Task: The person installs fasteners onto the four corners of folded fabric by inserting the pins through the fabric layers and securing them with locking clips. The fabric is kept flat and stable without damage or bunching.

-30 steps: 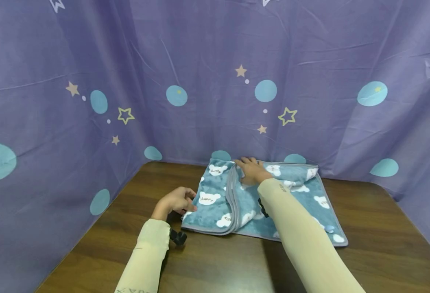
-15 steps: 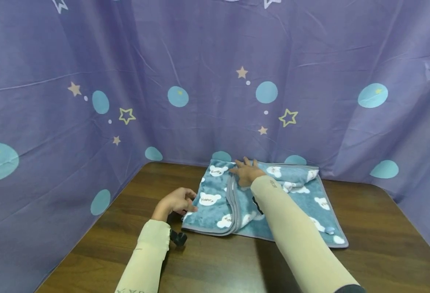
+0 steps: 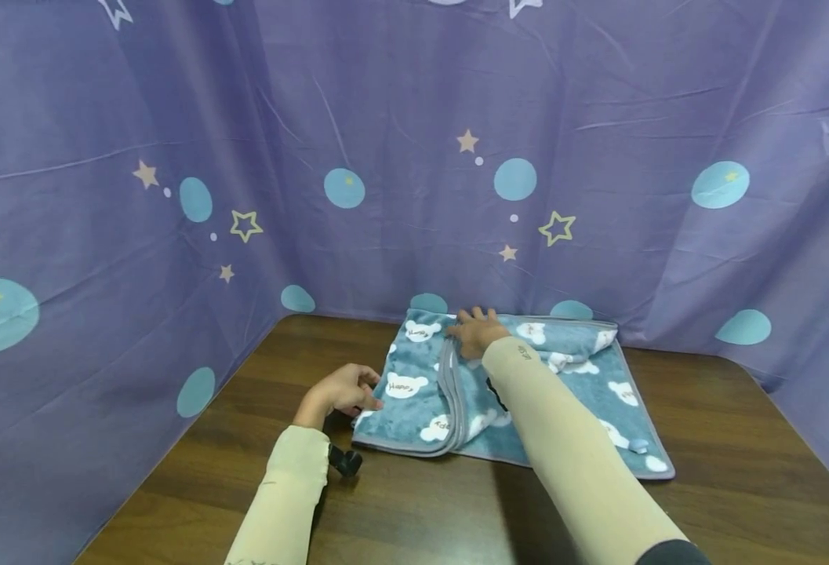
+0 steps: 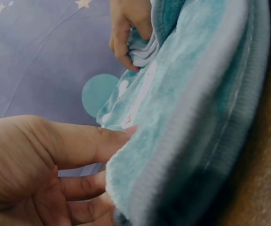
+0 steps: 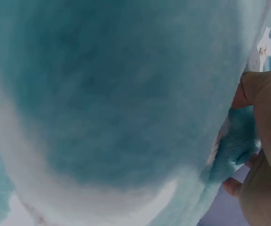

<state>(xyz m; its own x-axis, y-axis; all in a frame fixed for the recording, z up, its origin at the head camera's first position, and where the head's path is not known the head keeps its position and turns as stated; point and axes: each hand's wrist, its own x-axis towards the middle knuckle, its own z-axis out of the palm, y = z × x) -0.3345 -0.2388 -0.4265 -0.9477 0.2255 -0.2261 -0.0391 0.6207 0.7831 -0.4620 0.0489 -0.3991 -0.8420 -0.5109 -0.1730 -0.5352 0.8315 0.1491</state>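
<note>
A teal fleece blanket (image 3: 414, 361) with white bear heads and grey edging lies on the table, its left part folded over in layers. My left hand (image 3: 346, 388) is at the fold's left side; up close, the thumb (image 4: 93, 143) lies on the top layer with the fingers beneath, pinching the edge. At the far edge, my right hand (image 3: 478, 333) grips the blanket where the grey borders of the folded layers end. The right wrist view has teal cloth filling most of it, with the right thumb (image 5: 250, 89) against the blanket and the other fingers partly hidden.
The brown wooden table (image 3: 414, 502) carries the blanket near its back edge. Behind and to the left hangs a purple curtain (image 3: 414, 102) with stars and blue ovals. A small pale blue piece (image 3: 638, 446) lies on the blanket's right part. A black camera mount (image 3: 344, 461) sits at the left wrist.
My right hand has shifted slightly left along the far edge, toward the grey borders of the fold. The left hand has stayed in place at the left edge.
</note>
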